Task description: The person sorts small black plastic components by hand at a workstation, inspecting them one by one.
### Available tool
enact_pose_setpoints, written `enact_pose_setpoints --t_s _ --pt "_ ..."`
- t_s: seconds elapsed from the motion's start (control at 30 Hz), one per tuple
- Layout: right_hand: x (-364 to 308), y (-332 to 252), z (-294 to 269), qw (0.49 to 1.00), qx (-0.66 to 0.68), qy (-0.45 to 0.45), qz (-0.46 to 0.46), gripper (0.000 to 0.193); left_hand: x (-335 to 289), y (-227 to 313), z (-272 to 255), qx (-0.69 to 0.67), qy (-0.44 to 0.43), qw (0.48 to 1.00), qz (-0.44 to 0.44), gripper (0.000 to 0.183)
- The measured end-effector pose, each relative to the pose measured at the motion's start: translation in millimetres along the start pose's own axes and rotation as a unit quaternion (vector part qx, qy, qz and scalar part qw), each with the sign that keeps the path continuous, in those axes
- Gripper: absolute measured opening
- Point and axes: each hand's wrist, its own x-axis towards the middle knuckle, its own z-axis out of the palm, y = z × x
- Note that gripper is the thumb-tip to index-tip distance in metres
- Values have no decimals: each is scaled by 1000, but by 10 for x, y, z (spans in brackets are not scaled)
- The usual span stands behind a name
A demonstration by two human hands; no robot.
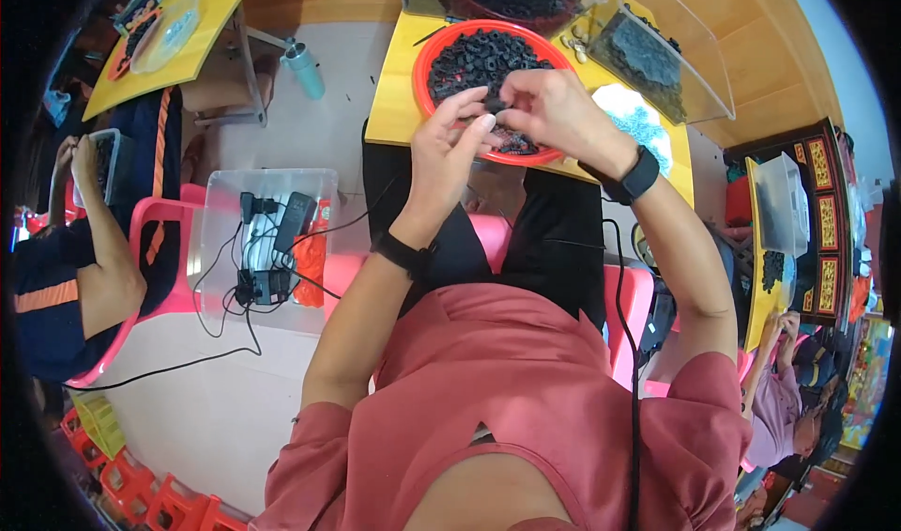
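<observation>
Black rings (479,61) fill the red bowl (424,50) on your yellow table (392,108). Your left hand (449,146) and right hand (554,108) meet over the bowl's near rim, fingertips pinched together on one small black ring (496,108). Clear bins (657,61) stand beyond the bowl.

Black rings (479,61) in red bowl (424,61), yellow table (394,108)

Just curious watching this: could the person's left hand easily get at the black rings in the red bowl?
Probably yes. The left hand already sits over the near rim of the red bowl, beside the right hand, and nothing covers the black rings.
</observation>
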Motion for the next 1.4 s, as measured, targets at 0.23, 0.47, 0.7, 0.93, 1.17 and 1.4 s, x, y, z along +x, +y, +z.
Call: enact_pose_setpoints --t_s 0.23,0.47,0.7,0.93,1.17,1.4 --pt "-105 112 -37 998 18 54 -1 12 18 -79 -112 -77 40 996 -33 18" --pt "-335 660 29 995 -90 -3 48 9 26 -85 -171 -145 43 982 -115 20" --pt "-303 650 135 987 -157 2 21 10 29 -88 -194 -143 24 982 -119 19" --pt "-192 592 144 969 -241 -52 -12 10 29 -61 -189 -142 22 982 -124 20" --pt "-138 557 173 966 -249 -56 -31 11 33 -69 -209 -133 17 982 -131 23" --pt "-183 686 187 985 -162 -55 10 11 39 -68 -202 -143 14 981 -130 22"
